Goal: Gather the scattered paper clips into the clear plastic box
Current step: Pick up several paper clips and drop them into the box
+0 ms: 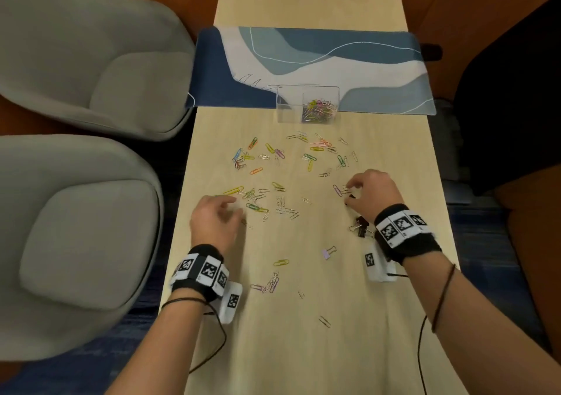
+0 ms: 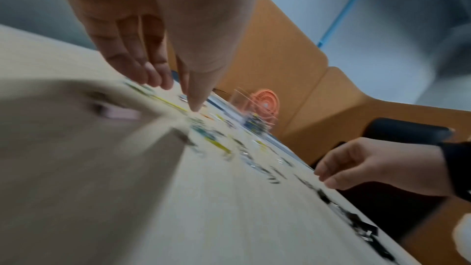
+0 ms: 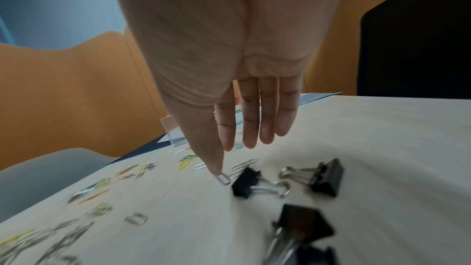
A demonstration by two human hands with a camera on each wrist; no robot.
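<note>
Several coloured and silver paper clips (image 1: 310, 156) lie scattered over the pale wooden table (image 1: 394, 158). The clear plastic box (image 1: 288, 103) stands at the mat's near edge, with a heap of clips in its right half. My left hand (image 1: 235, 208) hovers palm down beside a green clip (image 1: 253, 207), fingers relaxed and holding nothing. In the left wrist view the left hand (image 2: 175, 96) points down at blurred clips. My right hand (image 1: 349, 194) reaches at a purple clip (image 1: 337, 190). In the right wrist view the right hand (image 3: 233, 158) has its fingers hanging straight, its thumb tip near a silver clip (image 3: 244, 165).
Black binder clips (image 1: 361, 226) lie just under my right wrist, and black binder clips (image 3: 323, 176) also fill the right wrist view. A small lilac binder clip (image 1: 328, 253) lies nearer me. A blue patterned mat (image 1: 379, 70) lies behind the box. Grey chairs (image 1: 91, 61) stand left of the table.
</note>
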